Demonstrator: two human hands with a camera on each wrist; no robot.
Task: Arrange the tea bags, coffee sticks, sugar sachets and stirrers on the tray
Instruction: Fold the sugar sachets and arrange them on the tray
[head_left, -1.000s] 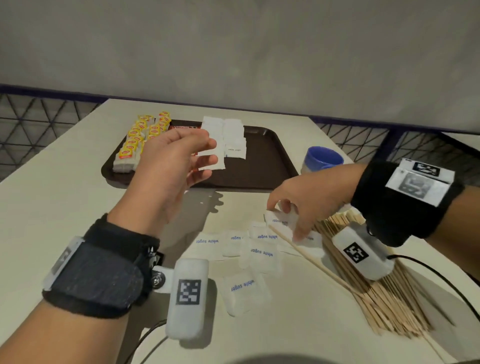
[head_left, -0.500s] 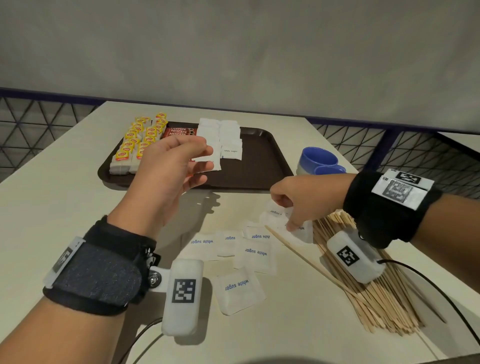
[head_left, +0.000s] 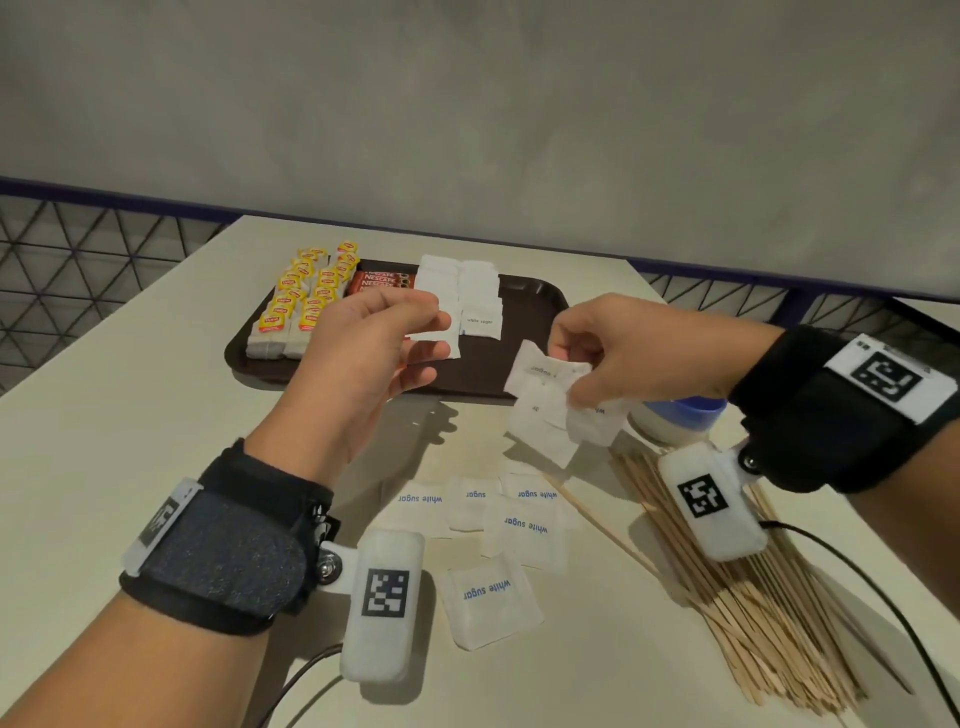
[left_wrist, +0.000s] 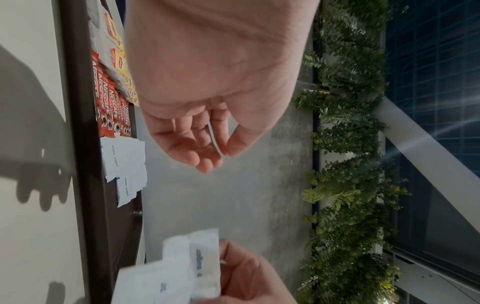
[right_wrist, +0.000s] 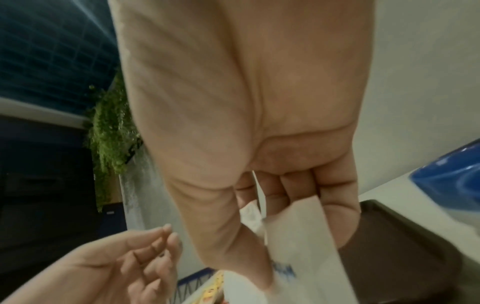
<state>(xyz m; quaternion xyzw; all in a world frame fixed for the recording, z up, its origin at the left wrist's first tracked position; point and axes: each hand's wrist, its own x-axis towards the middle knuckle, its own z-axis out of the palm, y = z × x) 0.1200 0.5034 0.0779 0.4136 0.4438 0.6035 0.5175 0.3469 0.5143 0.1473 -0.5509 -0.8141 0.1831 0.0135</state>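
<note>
Left hand (head_left: 363, 358) hovered above the tray's (head_left: 524, 374) near edge, fingers loosely curled, nothing held. Right hand (head_left: 639, 353) just beside it, pinching several sugar sachets (head_left: 550, 410).

In the head view the tray (head_left: 524, 332) lies at centre frame on the table (head_left: 130, 441), holding tea bags (head_left: 301, 306) left, coffee sticks (head_left: 382, 280) middle, sugar sachets (head_left: 480, 301) right. More loose sachets (head_left: 488, 597) lie below centre; stirrers (head_left: 769, 623) at lower right; a cup (head_left: 675, 421) above them.
</note>
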